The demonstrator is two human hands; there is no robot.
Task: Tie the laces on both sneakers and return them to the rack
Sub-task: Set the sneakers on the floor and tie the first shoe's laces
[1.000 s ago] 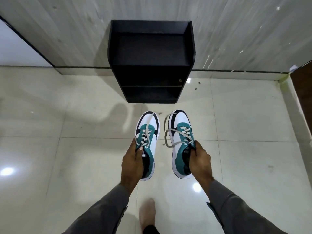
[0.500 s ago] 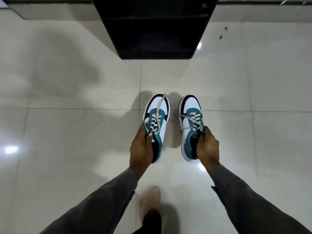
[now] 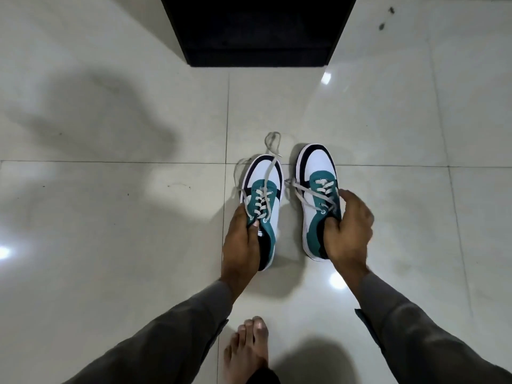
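Observation:
Two white, teal and black sneakers stand side by side on the tiled floor, toes pointing away from me. My left hand (image 3: 243,239) grips the left sneaker (image 3: 264,187) at its collar, thumb inside the opening. Its grey laces hang loose, one end trailing over the toe onto the floor (image 3: 273,142). My right hand (image 3: 347,225) holds the right sneaker (image 3: 315,173) at its collar, fingers curled over the tongue. That shoe's laces (image 3: 304,192) lie untied across its top. The black rack (image 3: 257,31) stands ahead at the top of the view.
Glossy pale floor tiles (image 3: 110,217) spread all around the shoes. My bare foot (image 3: 249,347) is planted on the floor just behind the sneakers, between my sleeves. Small dark specks (image 3: 385,20) lie to the right of the rack.
Both sneakers have come down from mid-air onto the floor in front of the rack. My head has tilted down, so the rack has slid toward the top edge.

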